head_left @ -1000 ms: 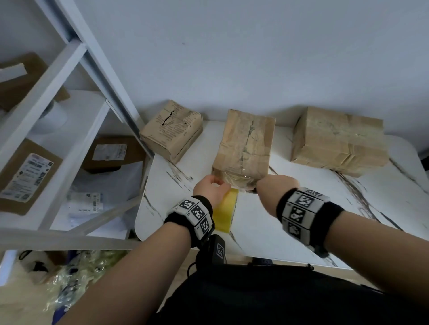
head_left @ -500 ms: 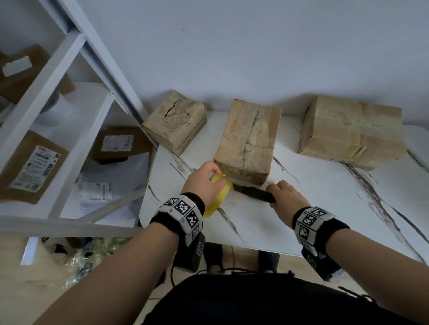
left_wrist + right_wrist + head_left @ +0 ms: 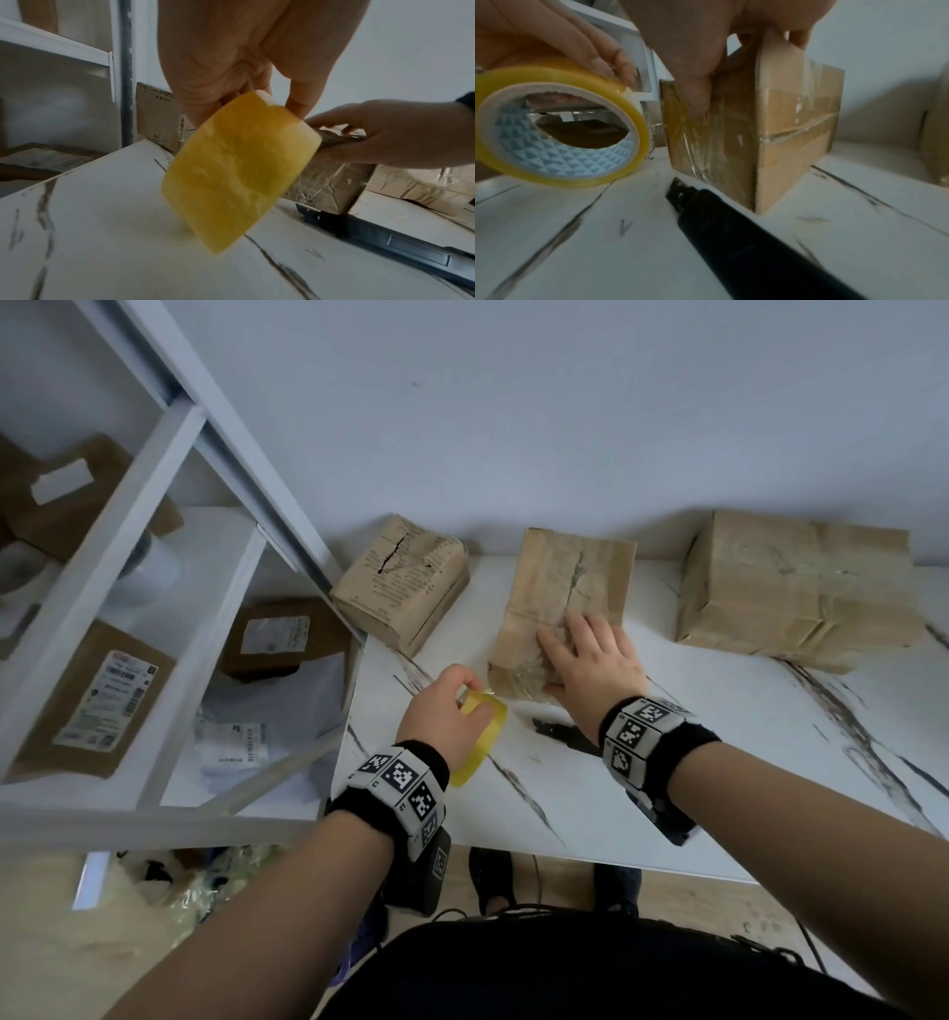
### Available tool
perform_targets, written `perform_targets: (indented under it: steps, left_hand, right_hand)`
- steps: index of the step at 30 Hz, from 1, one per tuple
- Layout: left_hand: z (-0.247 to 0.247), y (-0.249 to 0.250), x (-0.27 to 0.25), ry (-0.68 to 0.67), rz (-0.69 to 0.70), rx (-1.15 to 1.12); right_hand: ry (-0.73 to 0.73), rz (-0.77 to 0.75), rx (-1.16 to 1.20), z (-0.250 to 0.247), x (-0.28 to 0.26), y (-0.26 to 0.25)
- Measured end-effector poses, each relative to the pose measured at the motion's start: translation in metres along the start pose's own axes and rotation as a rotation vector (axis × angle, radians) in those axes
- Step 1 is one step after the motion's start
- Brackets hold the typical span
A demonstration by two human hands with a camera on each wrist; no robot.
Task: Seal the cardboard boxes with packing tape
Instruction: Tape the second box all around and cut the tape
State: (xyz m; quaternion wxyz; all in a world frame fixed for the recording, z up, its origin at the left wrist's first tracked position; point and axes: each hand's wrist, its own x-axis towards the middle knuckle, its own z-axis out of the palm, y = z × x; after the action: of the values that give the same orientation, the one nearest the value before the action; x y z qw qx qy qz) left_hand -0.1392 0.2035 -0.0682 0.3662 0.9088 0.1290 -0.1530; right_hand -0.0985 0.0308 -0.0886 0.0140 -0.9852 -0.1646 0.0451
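Tape covers the near end of the middle cardboard box (image 3: 567, 603), which stands on the white marble-patterned table (image 3: 719, 762) near the wall, and its clear film looks wrinkled in both wrist views. The right hand (image 3: 590, 662) lies over that near end, fingers spread flat on the top and thumb pressing the taped front face, so it presses the box and does not clench it. Just left of the box, the left hand (image 3: 447, 711) grips the yellow packing tape roll (image 3: 480, 737), with fingers curled over its rim, and holds it tilted above the table; the right wrist view shows its white core with a blue patterned lining. A black utility knife (image 3: 744, 239) lies on the table just in front of the box, under the right wrist, with its tip toward the roll. A smaller cardboard box (image 3: 403, 585) with a split top sits left of the middle box, touching the white shelf frame (image 3: 169, 454). A larger taped cardboard box (image 3: 791, 588) sits well to the right of the middle box. Labelled parcels (image 3: 102, 701) lie on the shelf boards further left.
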Motion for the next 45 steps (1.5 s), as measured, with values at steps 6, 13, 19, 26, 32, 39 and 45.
perform_targets:
  steps: [6,13,19,26,32,39,45]
  left_hand:
    - [-0.007,-0.008,0.013,-0.011,0.036,-0.010]
    - [-0.013,-0.004,0.029,-0.056,0.077,-0.012]
    - [-0.018,-0.001,0.037,-0.090,0.080,-0.016]
    - [-0.018,0.002,0.044,-0.100,0.058,-0.035]
    - [-0.010,0.008,0.046,-0.070,0.052,-0.100]
    - [0.005,0.023,0.041,-0.037,0.061,-0.216]
    - [0.019,0.045,0.035,-0.060,0.072,-0.356]
  right_hand:
    - [-0.002,-0.094,-0.009,-0.001,-0.001,0.028]
    - [-0.019,0.135,0.054,-0.024,-0.007,0.049]
    - [-0.201,0.234,0.053,-0.022,0.009,0.013]
    - [-0.190,0.172,0.081,-0.030,0.036,0.056]
    - [-0.197,0.187,0.100,-0.029,0.063,0.081]
    - [-0.189,0.158,0.108,-0.027,0.061,0.085]
    - [-0.039,-0.111,0.415,-0.044,0.033,0.051]
